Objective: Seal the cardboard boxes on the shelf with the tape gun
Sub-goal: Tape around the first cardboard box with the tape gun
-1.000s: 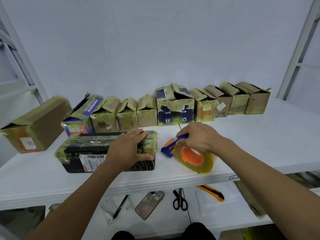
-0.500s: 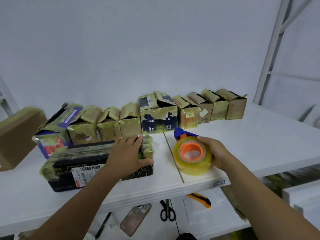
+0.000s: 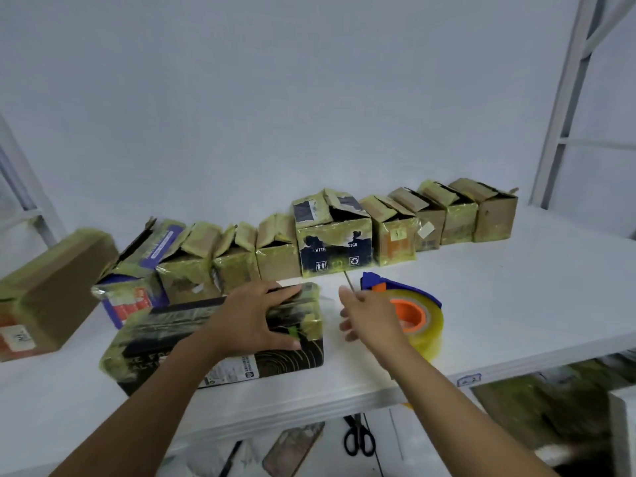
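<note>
Black box (image 3: 165,339) lies lengthwise near the front edge of the white shelf (image 3: 516,297), in front of the row of cardboard boxes (image 3: 335,249) standing along the wall with flaps up. Our left hand (image 3: 254,315) rests on the right end of its top, palm down, fingers spread toward the far edge, thumb along the near edge: a flat press, not a clasp. The tape gun (image 3: 413,306) sits on the shelf just right of the box, blue frame (image 3: 375,280) toward the row, yellowish roll (image 3: 432,335) toward us. Our right hand (image 3: 370,316) is between box and gun, fingers loose and apart, holding nothing we can make out; the wrist overlaps the roll, so we cannot tell whether it touches. Judgement: the box is stiff card under glossy old tape, so slick on top and likely light enough to skate on the smooth shelf when tape is dragged across. It wants firm downward pressure, clear of the seam line. The gun is rigid plastic, the roll its heavier part. We would take it by the frame or around the orange hub (image 3: 411,320), never by the sticky face. The tape itself is thin and clings readily.
</note>
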